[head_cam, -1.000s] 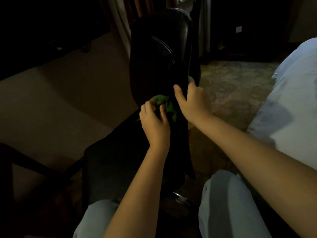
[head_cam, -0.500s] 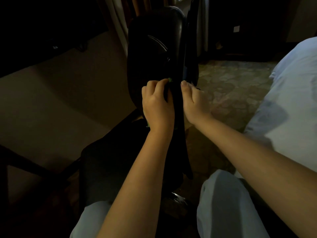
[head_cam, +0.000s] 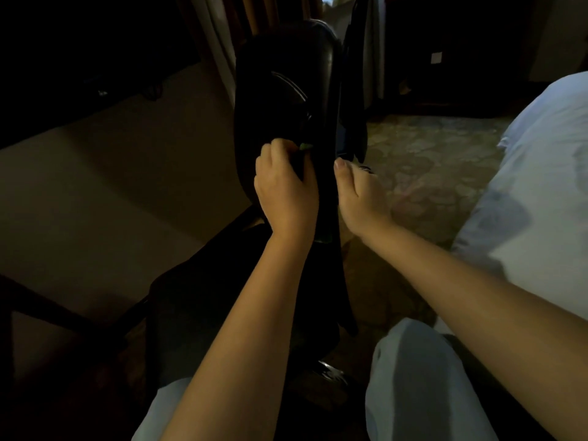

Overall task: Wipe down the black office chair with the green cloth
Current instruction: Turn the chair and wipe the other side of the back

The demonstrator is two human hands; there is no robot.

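Left hand (head_cam: 286,192) climbed the chair (head_cam: 280,90) back, fingers clamped on cloth (head_cam: 306,146), green tip at its 1 o'clock; right hand (head_cam: 361,195) grips the edge at 3 o'clock; balled cloth may skip patches.

Left hand (head_cam: 286,192), right hand (head_cam: 362,198), both curled.

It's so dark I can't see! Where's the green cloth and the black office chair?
green cloth (head_cam: 305,146): head view, small tip peeking out of the left hand (head_cam: 286,192).
black office chair (head_cam: 280,90): head view, the glossy backrest.
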